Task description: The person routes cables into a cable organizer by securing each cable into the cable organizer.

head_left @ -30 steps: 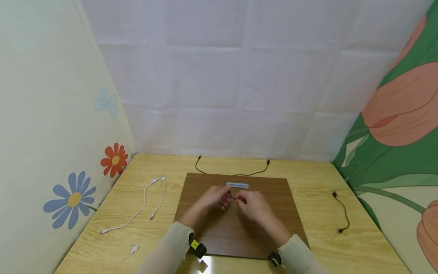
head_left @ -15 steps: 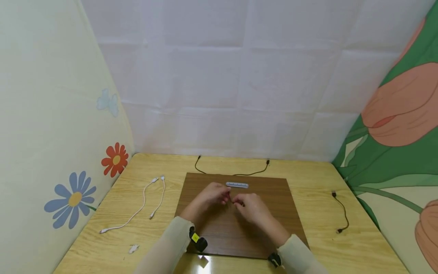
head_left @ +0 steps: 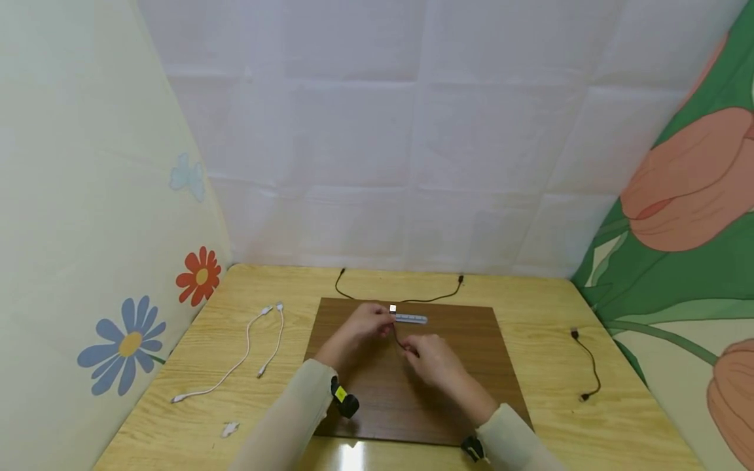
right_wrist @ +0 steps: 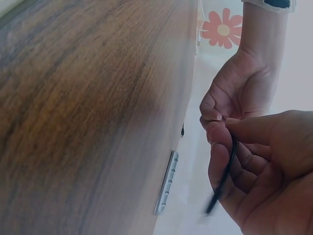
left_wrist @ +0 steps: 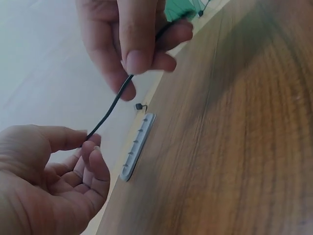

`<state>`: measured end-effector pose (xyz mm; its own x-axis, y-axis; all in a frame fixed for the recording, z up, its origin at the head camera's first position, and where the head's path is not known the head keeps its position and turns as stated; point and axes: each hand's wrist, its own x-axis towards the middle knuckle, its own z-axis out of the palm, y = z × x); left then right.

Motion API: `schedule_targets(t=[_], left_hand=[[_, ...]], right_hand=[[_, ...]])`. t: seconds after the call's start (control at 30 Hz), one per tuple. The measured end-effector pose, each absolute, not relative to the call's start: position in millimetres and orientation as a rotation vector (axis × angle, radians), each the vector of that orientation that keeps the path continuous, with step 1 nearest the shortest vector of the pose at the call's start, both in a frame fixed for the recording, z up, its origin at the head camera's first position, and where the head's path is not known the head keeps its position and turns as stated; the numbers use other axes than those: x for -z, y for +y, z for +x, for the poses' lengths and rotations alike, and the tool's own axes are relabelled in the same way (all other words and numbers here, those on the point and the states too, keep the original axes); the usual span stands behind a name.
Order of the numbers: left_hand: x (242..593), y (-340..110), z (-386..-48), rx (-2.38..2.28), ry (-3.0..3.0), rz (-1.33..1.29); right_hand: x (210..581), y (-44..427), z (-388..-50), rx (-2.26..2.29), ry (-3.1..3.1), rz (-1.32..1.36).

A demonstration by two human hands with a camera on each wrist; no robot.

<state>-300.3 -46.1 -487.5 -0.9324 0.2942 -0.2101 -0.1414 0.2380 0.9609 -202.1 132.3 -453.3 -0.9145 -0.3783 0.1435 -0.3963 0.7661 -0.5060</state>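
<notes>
Between thumb and fingertips, my left hand (head_left: 371, 320) pinches a short black USB cable (left_wrist: 105, 117) near one end. The cable's plug (head_left: 393, 308), bright at its tip, sticks up beyond those fingers in the head view. My right hand (head_left: 432, 356) pinches the same cable farther along, and its other end (right_wrist: 211, 205) trails past the right palm, blurred. A slim length runs between both hands, above the brown board (head_left: 365, 405). Just behind my left fingertips lies a grey-blue slotted cable clip strip (head_left: 411, 319), its left end partly covered in the head view.
Behind the board lies another black cable (head_left: 432, 299), its middle hidden. Two white cables (head_left: 247, 343) (head_left: 281, 333) and a small white piece (head_left: 230, 429) are on the left of the wooden table (head_left: 548, 418). A short black cable (head_left: 595, 366) lies at right.
My left hand has moved forward toward the clip strip, and the plug now shows above its fingers. The stretch of cable between the hands looks longer; my right hand has shifted only slightly.
</notes>
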Motion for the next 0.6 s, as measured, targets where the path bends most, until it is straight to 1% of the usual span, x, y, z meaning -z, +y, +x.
schedule_targets(t=[0.23, 0.6], left_hand=[[486.4, -48.1, -309.7, -1.761, 2.200, 0.097], [488.1, -43.1, -314.8, -1.669, 2.252, 0.200]], right_hand=[[454.3, 131.6, -199.6, -0.811, -2.956, 0.638], [458.4, 122.7, -196.6, -0.727, -2.923, 0.710]])
